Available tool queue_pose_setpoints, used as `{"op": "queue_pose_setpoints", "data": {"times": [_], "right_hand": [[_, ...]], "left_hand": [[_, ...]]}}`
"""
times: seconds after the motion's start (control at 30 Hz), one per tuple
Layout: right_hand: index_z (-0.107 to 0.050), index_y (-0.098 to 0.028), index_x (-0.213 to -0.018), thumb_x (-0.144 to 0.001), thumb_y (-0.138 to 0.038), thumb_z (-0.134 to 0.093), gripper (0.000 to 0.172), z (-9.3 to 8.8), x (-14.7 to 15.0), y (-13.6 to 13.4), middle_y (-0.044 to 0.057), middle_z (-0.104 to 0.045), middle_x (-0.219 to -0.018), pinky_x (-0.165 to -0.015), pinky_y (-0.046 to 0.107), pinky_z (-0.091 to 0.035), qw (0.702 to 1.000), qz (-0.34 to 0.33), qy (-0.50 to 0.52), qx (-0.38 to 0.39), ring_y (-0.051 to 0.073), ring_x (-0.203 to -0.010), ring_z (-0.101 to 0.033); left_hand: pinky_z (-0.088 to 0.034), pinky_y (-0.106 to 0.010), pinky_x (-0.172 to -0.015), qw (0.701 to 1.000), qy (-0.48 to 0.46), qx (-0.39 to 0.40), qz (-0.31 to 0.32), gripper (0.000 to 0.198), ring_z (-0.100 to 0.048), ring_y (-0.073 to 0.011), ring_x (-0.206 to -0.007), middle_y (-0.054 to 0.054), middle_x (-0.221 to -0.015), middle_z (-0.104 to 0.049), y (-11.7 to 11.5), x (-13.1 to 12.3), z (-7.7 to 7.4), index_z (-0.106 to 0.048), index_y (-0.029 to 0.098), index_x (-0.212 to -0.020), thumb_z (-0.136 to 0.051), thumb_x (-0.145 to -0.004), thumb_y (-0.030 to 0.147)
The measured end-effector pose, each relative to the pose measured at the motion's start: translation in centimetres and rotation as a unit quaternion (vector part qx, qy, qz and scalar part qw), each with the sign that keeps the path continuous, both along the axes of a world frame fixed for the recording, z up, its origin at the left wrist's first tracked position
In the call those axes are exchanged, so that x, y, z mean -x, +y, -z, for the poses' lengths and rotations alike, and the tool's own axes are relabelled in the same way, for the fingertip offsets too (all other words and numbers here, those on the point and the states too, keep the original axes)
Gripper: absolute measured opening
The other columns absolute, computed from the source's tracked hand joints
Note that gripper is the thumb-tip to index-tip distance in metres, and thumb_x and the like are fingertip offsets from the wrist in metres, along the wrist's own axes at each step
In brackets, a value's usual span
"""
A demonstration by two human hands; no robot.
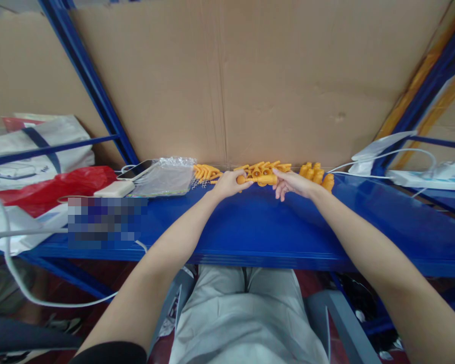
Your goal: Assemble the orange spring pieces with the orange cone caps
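Observation:
My left hand grips the ball-like end of a yellow-orange plastic part, held level just above the blue table. At the part's wider right end, the thumb and forefinger of my right hand close on it, while the other fingers hang loose. Behind my hands lies a heap of similar yellow plastic pieces, some with round openings facing me. Slim yellow pieces are piled left of my left hand, beside small dark metal bits too small to name. Thicker yellow pieces stand behind my right wrist.
The blue tabletop backs onto a cardboard wall between blue posts. To the left are a clear plastic bag, a phone, a white box, a red bag and cables. A white power strip lies right.

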State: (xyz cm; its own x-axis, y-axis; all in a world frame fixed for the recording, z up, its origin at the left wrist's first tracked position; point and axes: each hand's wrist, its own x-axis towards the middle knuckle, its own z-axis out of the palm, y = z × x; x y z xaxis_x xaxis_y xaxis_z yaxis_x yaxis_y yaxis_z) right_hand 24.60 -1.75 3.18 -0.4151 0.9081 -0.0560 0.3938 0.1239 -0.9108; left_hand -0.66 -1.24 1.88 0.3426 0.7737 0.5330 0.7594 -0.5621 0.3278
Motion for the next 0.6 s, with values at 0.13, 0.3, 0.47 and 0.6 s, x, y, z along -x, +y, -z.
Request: {"op": "queue_pose_setpoints", "data": {"times": [0.13,0.3,0.47,0.6], "right_hand": [[-0.064,-0.018,-0.081,-0.093,-0.081,-0.014,0.081,0.5,0.2,0.6,0.014,-0.071,-0.064,-0.062,0.037,-0.06,0.998,-0.004,-0.062,-0.015,0.023,-0.056,-0.07],[-0.063,-0.02,-0.107,-0.096,-0.072,-0.038,0.058,0.2,-0.7,0.5,0.012,-0.078,-0.093,-0.062,0.029,-0.059,0.995,-0.077,-0.041,-0.049,0.019,-0.066,-0.073],[-0.06,-0.019,-0.111,-0.096,-0.053,-0.059,0.037,-0.2,-0.8,-0.2,0.014,-0.078,-0.103,-0.07,0.032,-0.061,0.997,-0.029,-0.016,-0.067,0.017,-0.07,-0.073],[-0.062,-0.018,-0.086,-0.098,-0.06,-0.051,0.046,0.0,-0.3,-0.2,0.014,-0.078,-0.084,-0.059,0.028,-0.058,0.999,-0.026,0.017,-0.036,0.015,-0.058,-0.068]], "left_hand": [[-0.044,-0.026,-0.066,1.0,-0.019,0.017,-0.009,0.031,-0.062,-0.0164,-0.066,-0.001,-0.068,-0.069,0.1,0.0,0.0,-0.069,0.017,-0.093,-0.07,-0.085,0.047],[-0.042,-0.026,-0.064,0.999,-0.023,0.029,-0.017,0.03,-0.059,-0.015,-0.062,0.0,-0.064,-0.067,0.1,-0.1,-0.1,-0.068,0.017,-0.092,-0.07,-0.085,0.046],[-0.041,-0.026,-0.064,1.0,-0.007,0.009,-0.015,0.03,-0.059,-0.015,-0.064,-0.002,-0.07,-0.07,0.0,-0.1,0.0,-0.069,0.017,-0.092,-0.07,-0.085,0.045],[-0.04,-0.027,-0.064,1.0,0.002,0.0,-0.009,0.028,-0.061,-0.0155,-0.065,-0.002,-0.071,-0.07,0.0,-0.1,0.1,-0.067,0.017,-0.089,-0.069,-0.085,0.045]]}}
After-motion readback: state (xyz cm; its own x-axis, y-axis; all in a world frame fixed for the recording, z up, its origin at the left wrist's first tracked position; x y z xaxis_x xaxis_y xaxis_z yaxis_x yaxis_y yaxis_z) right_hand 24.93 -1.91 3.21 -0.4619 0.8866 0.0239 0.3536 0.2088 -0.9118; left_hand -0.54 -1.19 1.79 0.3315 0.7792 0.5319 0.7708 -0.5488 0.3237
